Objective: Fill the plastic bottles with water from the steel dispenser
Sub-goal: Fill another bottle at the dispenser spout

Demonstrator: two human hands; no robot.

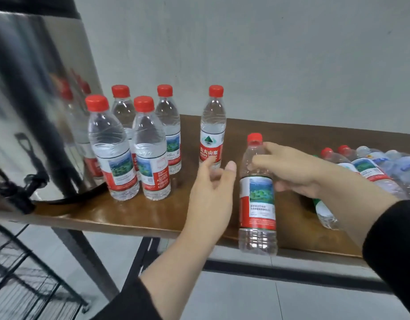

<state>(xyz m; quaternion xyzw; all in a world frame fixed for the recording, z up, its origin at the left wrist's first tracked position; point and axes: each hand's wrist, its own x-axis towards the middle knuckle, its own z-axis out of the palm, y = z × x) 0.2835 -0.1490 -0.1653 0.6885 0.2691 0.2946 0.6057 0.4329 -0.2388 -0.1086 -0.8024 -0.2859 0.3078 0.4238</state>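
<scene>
Nearest: right hand (289, 169) wrapped around the shoulder of a capped plastic bottle (257, 199), apparently empty, held upright just off the front edge of the tabletop (120, 213). Left hand (213, 188) beside it, fingers relaxed, gripping nothing. Best next: steady the body with the left, twist off the red cap (254, 136), keep the thin wall unsqueezed. Farther left, five capped bottles (150, 148) standing by the steel dispenser (37, 100); black tap (21, 192) low at its front, so bring the mouth squarely under it. More bottles lying (361, 167) at right.
</scene>
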